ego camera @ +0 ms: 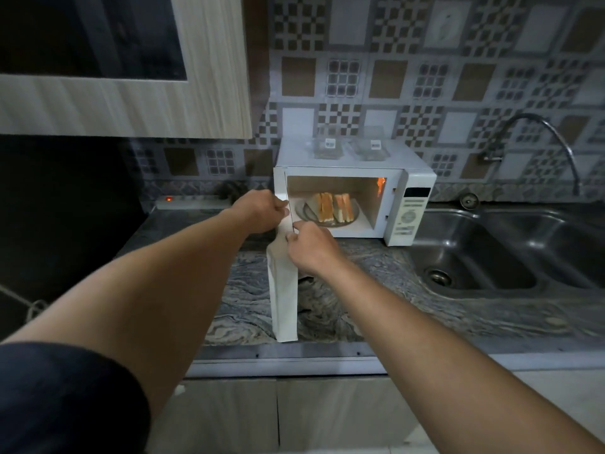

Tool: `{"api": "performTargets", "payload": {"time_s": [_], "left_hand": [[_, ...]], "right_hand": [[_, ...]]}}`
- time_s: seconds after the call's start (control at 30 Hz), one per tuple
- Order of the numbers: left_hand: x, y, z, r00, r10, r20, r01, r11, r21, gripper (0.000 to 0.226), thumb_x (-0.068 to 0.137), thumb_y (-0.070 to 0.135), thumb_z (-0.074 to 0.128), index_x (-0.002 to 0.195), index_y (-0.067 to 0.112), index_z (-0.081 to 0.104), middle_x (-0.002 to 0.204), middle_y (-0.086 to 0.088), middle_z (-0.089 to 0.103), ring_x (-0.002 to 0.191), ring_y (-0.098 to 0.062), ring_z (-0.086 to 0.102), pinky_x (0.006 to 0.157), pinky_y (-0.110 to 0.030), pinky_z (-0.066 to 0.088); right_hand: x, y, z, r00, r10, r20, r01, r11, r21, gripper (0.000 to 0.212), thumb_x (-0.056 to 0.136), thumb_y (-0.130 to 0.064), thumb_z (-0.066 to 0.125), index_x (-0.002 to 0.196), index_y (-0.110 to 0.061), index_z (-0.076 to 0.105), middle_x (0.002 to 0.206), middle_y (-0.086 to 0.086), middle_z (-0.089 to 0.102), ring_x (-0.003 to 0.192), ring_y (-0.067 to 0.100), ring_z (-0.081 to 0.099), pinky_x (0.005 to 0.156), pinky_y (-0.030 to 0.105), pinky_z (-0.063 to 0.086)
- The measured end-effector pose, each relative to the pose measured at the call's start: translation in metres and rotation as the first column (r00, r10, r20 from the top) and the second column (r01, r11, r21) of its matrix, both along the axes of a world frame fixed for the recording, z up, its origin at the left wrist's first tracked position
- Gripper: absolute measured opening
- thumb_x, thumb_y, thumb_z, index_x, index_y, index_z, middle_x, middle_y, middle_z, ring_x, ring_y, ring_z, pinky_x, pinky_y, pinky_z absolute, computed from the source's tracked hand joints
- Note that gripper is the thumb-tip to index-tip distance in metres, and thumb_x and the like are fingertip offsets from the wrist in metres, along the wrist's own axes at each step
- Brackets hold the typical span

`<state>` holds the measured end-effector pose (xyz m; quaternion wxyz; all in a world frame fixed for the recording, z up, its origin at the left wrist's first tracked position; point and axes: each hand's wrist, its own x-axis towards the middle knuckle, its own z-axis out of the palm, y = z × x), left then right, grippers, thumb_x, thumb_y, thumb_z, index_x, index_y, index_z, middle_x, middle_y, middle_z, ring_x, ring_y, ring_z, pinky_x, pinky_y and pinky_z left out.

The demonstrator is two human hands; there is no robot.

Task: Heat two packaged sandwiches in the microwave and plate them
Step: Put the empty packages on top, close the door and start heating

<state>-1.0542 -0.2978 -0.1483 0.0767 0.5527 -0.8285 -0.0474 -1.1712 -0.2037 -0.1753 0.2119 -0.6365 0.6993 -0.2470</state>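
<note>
A white microwave (412, 204) stands on the counter with its door (284, 290) swung wide open toward me and its inside lit. Two cut sandwiches (334, 208) stand side by side on the glass turntable plate (302, 213) inside. My left hand (258, 211) grips the door's top edge near the hinge. My right hand (311, 245) pinches the same edge just below it. Two empty clear plastic sandwich packages (327, 148) (371, 149) lie on top of the microwave.
A steel double sink (510, 253) with a curved tap (540, 149) is right of the microwave. A power strip with a red light (186, 201) lies at the back left. A wall cabinet (124, 103) hangs over the left. The marbled counter (376, 306) runs in front.
</note>
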Motion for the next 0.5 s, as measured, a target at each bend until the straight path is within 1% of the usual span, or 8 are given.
{"api": "performTargets", "payload": {"time_s": [0.1, 0.13, 0.2, 0.27, 0.33, 0.4, 0.47, 0.5], "left_hand": [[-0.01, -0.005, -0.004, 0.996, -0.076, 0.04, 0.077, 0.997, -0.027, 0.044, 0.104, 0.038, 0.032, 0.136, 0.019, 0.054, 0.138, -0.017, 0.055, 0.125, -0.036, 0.051, 0.103, -0.041, 0.041], [-0.014, -0.008, -0.008, 0.993, -0.104, 0.053, 0.106, 0.994, -0.027, 0.046, 0.104, 0.039, 0.029, 0.14, 0.018, 0.05, 0.142, -0.016, 0.051, 0.128, -0.037, 0.049, 0.105, -0.041, 0.04], [-0.027, -0.013, -0.016, 0.987, -0.161, 0.025, 0.161, 0.987, 0.002, 0.051, 0.104, 0.042, 0.026, 0.146, 0.017, 0.041, 0.149, -0.014, 0.044, 0.133, -0.036, 0.044, 0.108, -0.042, 0.037], [-0.042, -0.02, -0.026, 0.978, -0.21, 0.005, 0.21, 0.978, 0.016, 0.054, 0.104, 0.044, 0.023, 0.149, 0.016, 0.035, 0.154, -0.013, 0.036, 0.14, -0.034, 0.036, 0.112, -0.047, 0.032], [-0.053, -0.024, -0.032, 0.974, -0.228, 0.016, 0.228, 0.974, 0.001, 0.053, 0.104, 0.042, 0.022, 0.15, 0.016, 0.032, 0.157, -0.012, 0.029, 0.145, -0.031, 0.024, 0.115, -0.054, 0.024], [-0.068, -0.032, -0.036, 0.964, -0.264, 0.028, 0.265, 0.963, -0.041, 0.052, 0.104, 0.04, 0.021, 0.148, 0.014, 0.033, 0.155, -0.013, 0.03, 0.145, -0.03, 0.023, 0.113, -0.057, 0.025], [-0.081, -0.039, -0.04, 0.959, -0.281, 0.027, 0.283, 0.957, -0.066, 0.051, 0.104, 0.039, 0.021, 0.147, 0.014, 0.033, 0.155, -0.014, 0.03, 0.144, -0.031, 0.024, 0.113, -0.056, 0.025], [-0.089, -0.044, -0.041, 0.96, -0.281, 0.02, 0.281, 0.957, -0.074, 0.052, 0.104, 0.039, 0.021, 0.149, 0.014, 0.03, 0.157, -0.014, 0.027, 0.145, -0.031, 0.022, 0.115, -0.056, 0.023]], "right_hand": [[-0.007, 0.004, 0.008, 0.996, -0.08, -0.036, 0.081, 0.996, 0.027, 0.038, 0.101, -0.021, 0.046, 0.137, -0.012, 0.055, 0.137, 0.015, 0.057, 0.122, 0.034, 0.055, 0.097, 0.04, 0.048], [-0.012, 0.004, 0.01, 0.993, -0.105, -0.058, 0.107, 0.994, 0.033, 0.037, 0.099, -0.017, 0.046, 0.134, -0.012, 0.057, 0.132, 0.015, 0.06, 0.116, 0.034, 0.058, 0.093, 0.04, 0.05], [-0.027, 0.004, 0.013, 0.98, -0.162, -0.116, 0.166, 0.986, 0.025, 0.03, 0.096, -0.009, 0.047, 0.122, -0.006, 0.061, 0.119, 0.017, 0.063, 0.098, 0.034, 0.06, 0.081, 0.039, 0.051], [-0.041, 0.004, 0.013, 0.959, -0.208, -0.193, 0.21, 0.978, -0.007, 0.024, 0.095, -0.006, 0.048, 0.116, -0.004, 0.06, 0.112, 0.017, 0.064, 0.088, 0.033, 0.056, 0.072, 0.037, 0.044], [-0.052, 0.004, 0.009, 0.941, -0.211, -0.263, 0.21, 0.977, -0.034, 0.027, 0.094, -0.006, 0.049, 0.118, -0.005, 0.06, 0.112, 0.017, 0.064, 0.095, 0.036, 0.059, 0.072, 0.037, 0.043], [-0.068, 0.002, 0.003, 0.92, -0.223, -0.322, 0.213, 0.975, -0.065, 0.03, 0.092, -0.005, 0.048, 0.12, -0.003, 0.058, 0.112, 0.019, 0.064, 0.102, 0.04, 0.061, 0.078, 0.041, 0.047], [-0.088, -0.004, -0.002, 0.907, -0.225, -0.357, 0.204, 0.974, -0.096, 0.036, 0.09, -0.005, 0.047, 0.126, -0.004, 0.054, 0.112, 0.021, 0.064, 0.102, 0.041, 0.06, 0.081, 0.044, 0.047], [-0.101, -0.009, -0.004, 0.902, -0.217, -0.373, 0.189, 0.976, -0.11, 0.038, 0.09, -0.006, 0.046, 0.127, -0.005, 0.053, 0.113, 0.021, 0.064, 0.102, 0.042, 0.06, 0.081, 0.044, 0.047]]}}
